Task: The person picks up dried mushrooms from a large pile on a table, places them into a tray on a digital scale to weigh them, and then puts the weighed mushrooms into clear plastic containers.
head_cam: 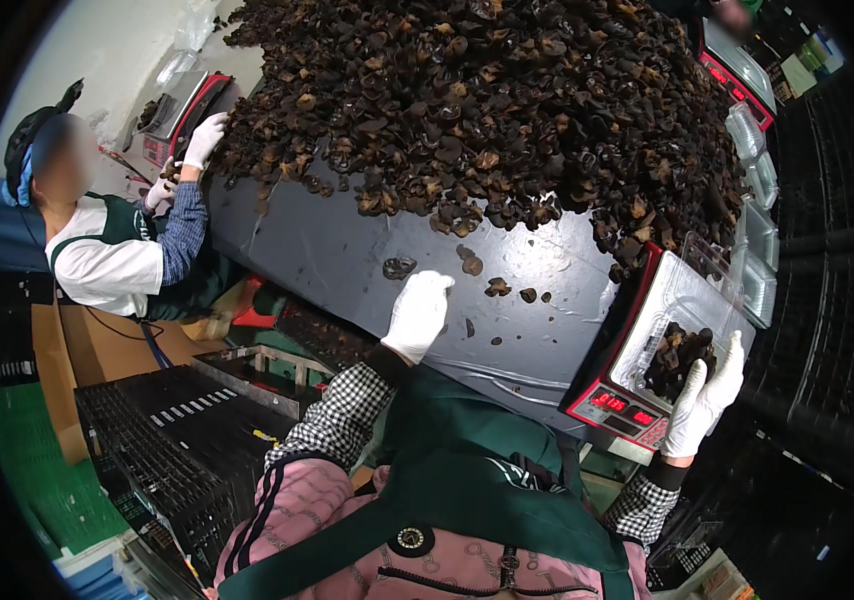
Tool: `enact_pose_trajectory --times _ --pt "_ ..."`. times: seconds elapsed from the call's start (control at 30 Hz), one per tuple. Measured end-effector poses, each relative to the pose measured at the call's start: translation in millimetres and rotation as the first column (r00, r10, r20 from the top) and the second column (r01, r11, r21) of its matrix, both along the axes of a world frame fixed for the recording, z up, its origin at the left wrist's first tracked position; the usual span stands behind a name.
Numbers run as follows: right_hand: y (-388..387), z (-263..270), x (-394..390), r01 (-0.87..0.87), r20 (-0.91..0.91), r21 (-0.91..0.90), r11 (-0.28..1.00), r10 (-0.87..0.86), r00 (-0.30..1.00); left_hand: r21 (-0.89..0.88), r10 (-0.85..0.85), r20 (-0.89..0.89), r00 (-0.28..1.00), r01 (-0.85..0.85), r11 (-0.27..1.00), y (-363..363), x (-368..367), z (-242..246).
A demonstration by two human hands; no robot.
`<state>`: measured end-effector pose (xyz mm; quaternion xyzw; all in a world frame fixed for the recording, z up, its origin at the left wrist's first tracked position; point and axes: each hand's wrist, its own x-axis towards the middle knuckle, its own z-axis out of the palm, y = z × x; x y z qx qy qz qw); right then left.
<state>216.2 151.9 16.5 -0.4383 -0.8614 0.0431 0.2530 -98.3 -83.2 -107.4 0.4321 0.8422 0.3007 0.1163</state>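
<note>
My left hand (419,316), in a white glove, hovers over or rests on the near part of the dark-covered table (337,262). Its fingers are curled in, and nothing shows in them. My right hand (703,401), also gloved, is at the right side of a red-framed digital scale (614,409), thumb apart from the straight fingers. On the scale's pan lies a clear plastic clamshell box (637,352), its lid tilted up at the far side. Dark wood ear mushrooms (674,356) lie in the box beside my thumb; whether I touch them is unclear.
A large heap of wood ear mushrooms (472,105) covers the table's far part. Loose pieces (498,287) lie nearer. Clear boxes (755,270) line the right edge. Across the left corner, a co-worker (119,240) reaches to the heap by another scale (186,120). Black crates (164,427) stand at lower left.
</note>
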Motion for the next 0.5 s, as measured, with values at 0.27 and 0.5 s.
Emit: enact_pose_trajectory --times 0.27,0.5 --pt "-83 -10 -103 -0.387 -0.679 -0.589 0.71 -0.175 0.713 -0.13 -0.242 -0.054 0.969 0.233 0.964 47 -11 -9" --pt "-137 -97 -150 -0.646 -0.235 -0.705 -0.292 -0.763 0.602 0.262 -0.339 0.114 0.934 0.301 0.917 21 18 12"
